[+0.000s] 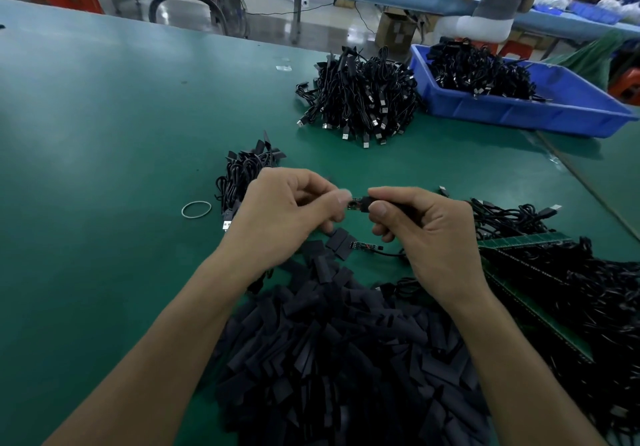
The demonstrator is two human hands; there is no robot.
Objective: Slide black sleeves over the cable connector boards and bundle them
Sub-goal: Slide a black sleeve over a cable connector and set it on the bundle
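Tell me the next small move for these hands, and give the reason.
Probably slide the black sleeve held in the right hand a little way toward the left hand. A short stretch of the connector board shows bare between the two thumbs, so the sleeve seems only partly on. The left hand appears to pinch that bare end, which would steady it.

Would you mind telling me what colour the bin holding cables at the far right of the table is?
The bin is blue; head view.
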